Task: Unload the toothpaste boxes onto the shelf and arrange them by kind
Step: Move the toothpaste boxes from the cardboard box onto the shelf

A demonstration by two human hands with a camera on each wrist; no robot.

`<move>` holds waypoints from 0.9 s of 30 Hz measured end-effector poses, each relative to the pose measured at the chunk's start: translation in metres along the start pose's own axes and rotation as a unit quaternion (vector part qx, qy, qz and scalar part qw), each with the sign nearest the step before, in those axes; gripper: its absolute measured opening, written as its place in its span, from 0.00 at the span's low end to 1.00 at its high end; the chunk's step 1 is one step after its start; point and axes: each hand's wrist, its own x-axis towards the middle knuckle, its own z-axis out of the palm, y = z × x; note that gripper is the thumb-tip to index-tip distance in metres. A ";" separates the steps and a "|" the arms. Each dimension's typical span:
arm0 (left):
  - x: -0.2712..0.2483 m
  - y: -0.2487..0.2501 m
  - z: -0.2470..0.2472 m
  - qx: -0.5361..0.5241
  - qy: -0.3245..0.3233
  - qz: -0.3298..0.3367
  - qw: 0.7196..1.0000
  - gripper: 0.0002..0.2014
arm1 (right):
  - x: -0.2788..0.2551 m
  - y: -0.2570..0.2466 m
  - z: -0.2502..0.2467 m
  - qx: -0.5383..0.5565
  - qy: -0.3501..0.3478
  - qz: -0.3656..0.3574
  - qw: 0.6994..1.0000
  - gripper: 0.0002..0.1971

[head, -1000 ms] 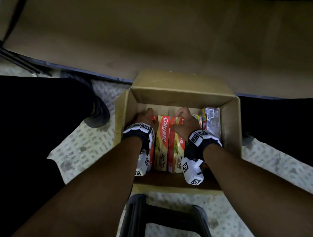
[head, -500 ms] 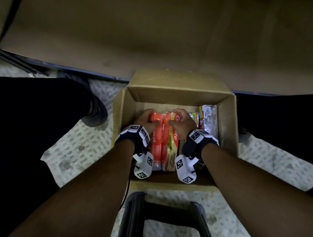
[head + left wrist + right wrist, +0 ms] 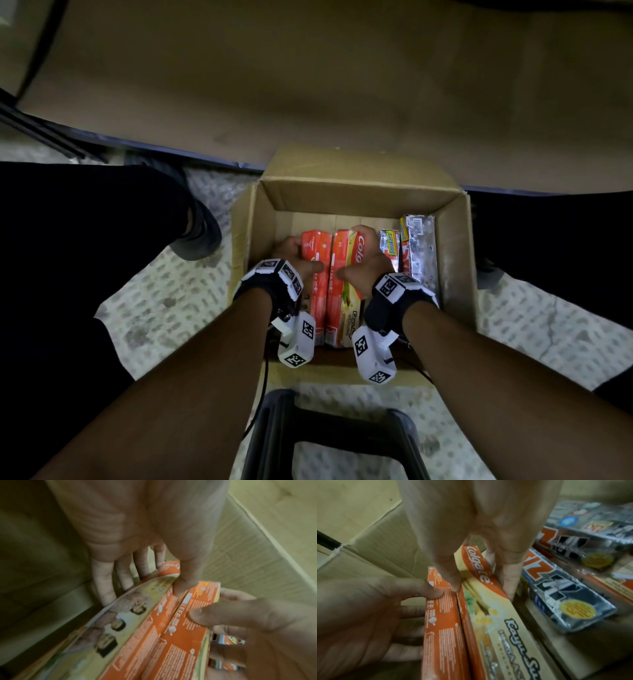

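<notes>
An open cardboard carton (image 3: 359,202) sits on the floor between my feet. Inside it, two orange Colgate boxes (image 3: 330,274) stand on edge, pressed side by side. My left hand (image 3: 294,260) grips the left box (image 3: 137,615), fingers down its outer face (image 3: 106,595) and thumb on the top edge. My right hand (image 3: 364,263) grips the right box (image 3: 488,601), thumb on top and fingers (image 3: 508,586) down its far side. Silver Smokers boxes (image 3: 419,250) (image 3: 556,592) lie along the carton's right wall.
A broad brown shelf board (image 3: 308,85) with a blue front edge runs beyond the carton. A black stool (image 3: 329,442) stands just below the carton. My dark-trousered legs flank it, with a shoe (image 3: 202,233) at the left. The carton's left part shows bare cardboard.
The Colgate boxes lay face up; both hands have tipped them onto their edges and squeezed them together. The hands have drawn closer to each other.
</notes>
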 end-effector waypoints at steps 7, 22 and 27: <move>-0.015 0.009 -0.008 0.021 0.028 0.021 0.999 0.27 | -0.012 -0.011 -0.015 -0.039 -0.016 0.000 0.999 0.39; -0.093 0.052 -0.022 0.037 0.065 0.122 0.990 0.30 | -0.077 -0.050 -0.076 -0.017 0.028 -0.083 0.996 0.44; -0.134 0.076 -0.035 0.068 0.116 0.177 0.975 0.31 | -0.109 -0.074 -0.104 -0.035 0.053 -0.137 0.989 0.45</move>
